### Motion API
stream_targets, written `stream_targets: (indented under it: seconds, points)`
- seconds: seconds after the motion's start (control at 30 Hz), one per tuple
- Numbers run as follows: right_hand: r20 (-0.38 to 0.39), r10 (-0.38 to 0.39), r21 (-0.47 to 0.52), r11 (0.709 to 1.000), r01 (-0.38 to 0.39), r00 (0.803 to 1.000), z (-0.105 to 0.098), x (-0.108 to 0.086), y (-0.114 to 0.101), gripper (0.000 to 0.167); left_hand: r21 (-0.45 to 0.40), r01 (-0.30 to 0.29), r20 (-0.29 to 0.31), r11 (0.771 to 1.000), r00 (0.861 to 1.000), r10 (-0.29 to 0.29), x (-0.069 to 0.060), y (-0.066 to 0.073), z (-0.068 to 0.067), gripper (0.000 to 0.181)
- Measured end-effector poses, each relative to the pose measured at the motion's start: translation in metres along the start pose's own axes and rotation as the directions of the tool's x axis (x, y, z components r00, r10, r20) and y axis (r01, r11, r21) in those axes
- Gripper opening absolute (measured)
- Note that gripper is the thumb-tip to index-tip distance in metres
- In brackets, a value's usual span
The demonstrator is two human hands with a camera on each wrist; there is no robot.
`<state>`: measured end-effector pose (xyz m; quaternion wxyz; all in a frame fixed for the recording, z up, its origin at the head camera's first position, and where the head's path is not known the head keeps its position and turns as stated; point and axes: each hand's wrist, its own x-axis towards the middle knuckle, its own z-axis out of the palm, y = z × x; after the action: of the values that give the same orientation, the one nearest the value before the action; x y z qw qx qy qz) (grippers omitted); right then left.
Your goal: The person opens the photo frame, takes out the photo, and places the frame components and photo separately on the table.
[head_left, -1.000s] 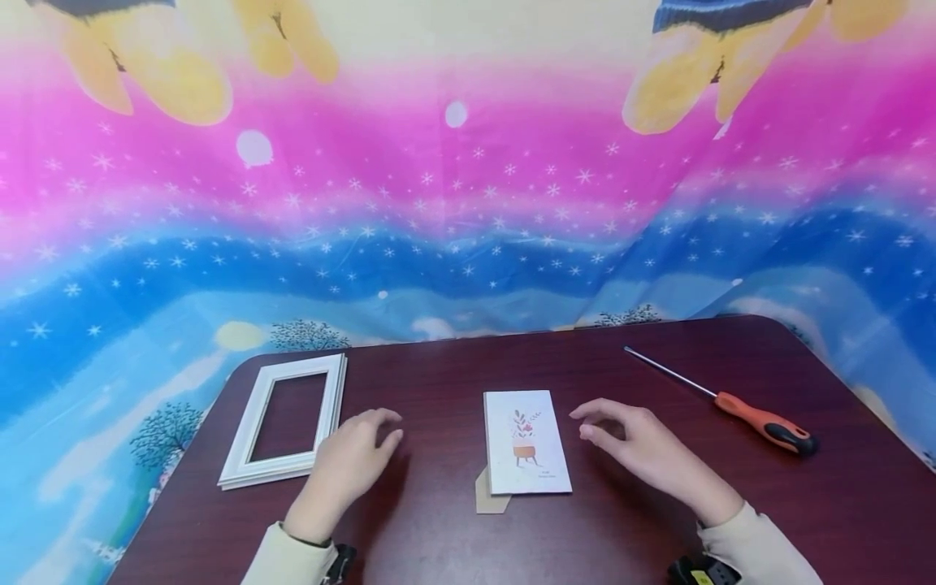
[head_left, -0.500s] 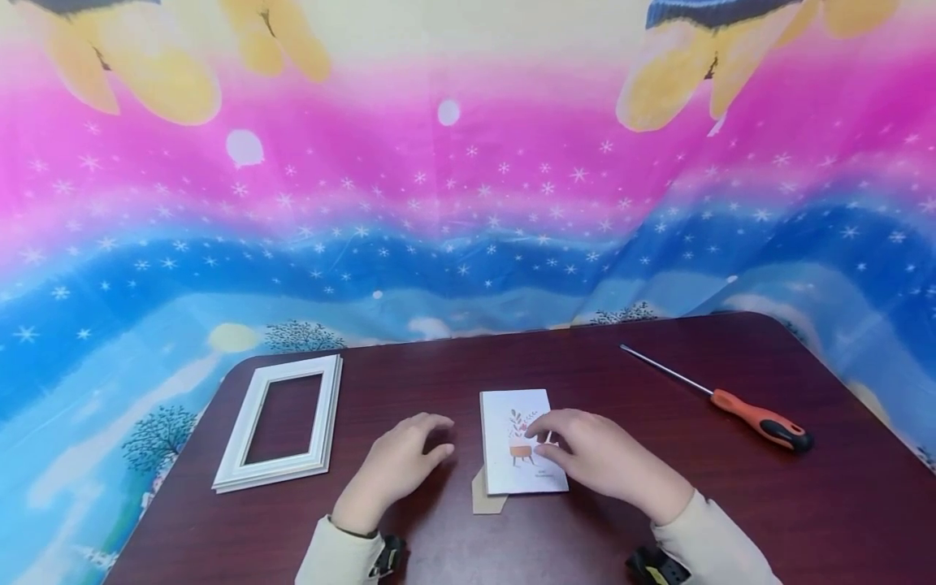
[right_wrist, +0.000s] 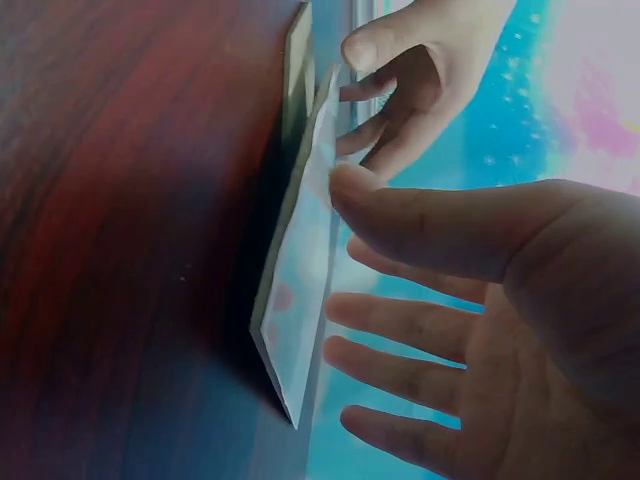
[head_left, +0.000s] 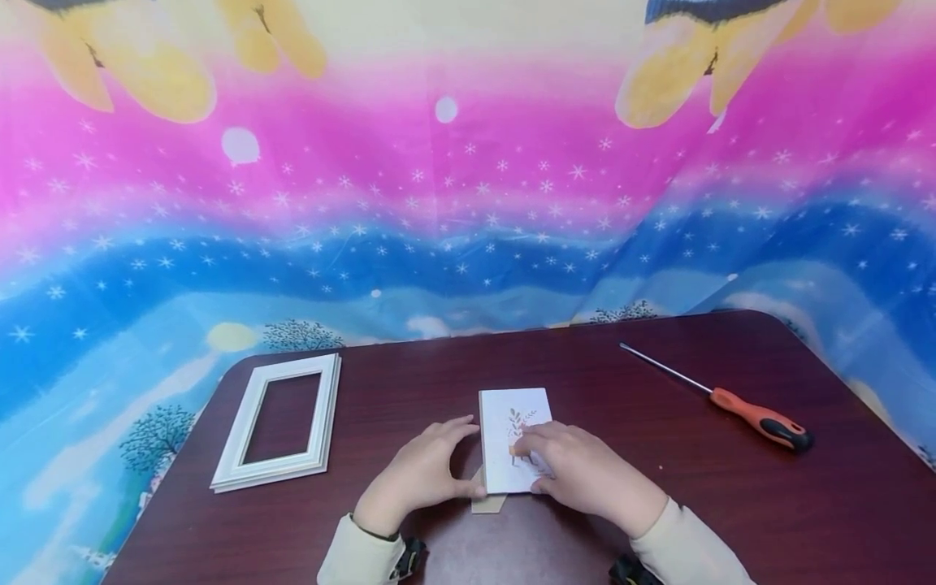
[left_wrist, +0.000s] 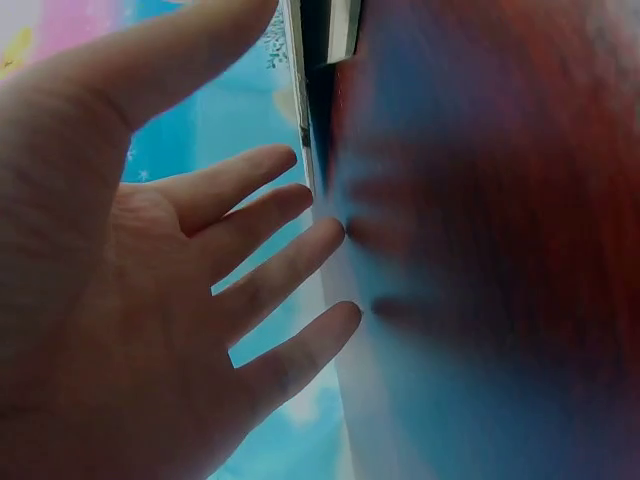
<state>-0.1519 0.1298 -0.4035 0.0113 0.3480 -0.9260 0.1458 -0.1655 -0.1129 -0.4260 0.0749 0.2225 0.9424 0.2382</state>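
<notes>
A white picture card (head_left: 495, 443) printed with a potted plant lies on the table, on top of a board; a tan flap (head_left: 488, 505) sticks out below its lower left corner. My left hand (head_left: 420, 471) is at the card's left edge, thumb by the lower left corner, fingers spread and extended. My right hand (head_left: 585, 471) reaches over the card's right side and hides part of it. In the right wrist view, that hand's fingers are nearly straight along the card (right_wrist: 300, 270), with the thumb at its face; firm contact cannot be made out.
A white picture frame (head_left: 241, 455) with an open middle lies at the table's left. An orange and black screwdriver (head_left: 760, 418) lies to the right, shaft toward the back. Behind the dark red table (head_left: 439, 366) hangs a colourful printed cloth (head_left: 409, 203).
Both hands have moved inward to the card, the left from beside the frame to the card's left edge, the right from the right side onto it. The card stays in place.
</notes>
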Motion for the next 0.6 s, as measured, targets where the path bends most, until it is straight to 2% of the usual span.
stream_targets:
  seconds: [0.23, 0.43, 0.6]
  points:
    - [0.035, 0.017, -0.013, 1.000, -0.017, 0.999, 0.0068, 0.0003, -0.0014, 0.056, 0.033, -0.025, 0.002, 0.999, 1.000, 0.025, -0.0033, 0.0027, 0.0009, 0.086]
    - [0.023, 0.016, -0.065, 0.998, -0.015, 1.000, 0.0097, -0.0001, -0.0021, 0.053, 0.055, -0.011, 0.009, 0.998, 1.000, 0.011, -0.0042, 0.0054, 0.0014, 0.082]
    - [0.008, 0.002, -0.060, 0.998, -0.002, 1.000, 0.0076, -0.0011, -0.0022, 0.048, 0.066, -0.003, 0.017, 0.998, 1.000, 0.002, -0.0045, 0.0072, 0.0014, 0.082]
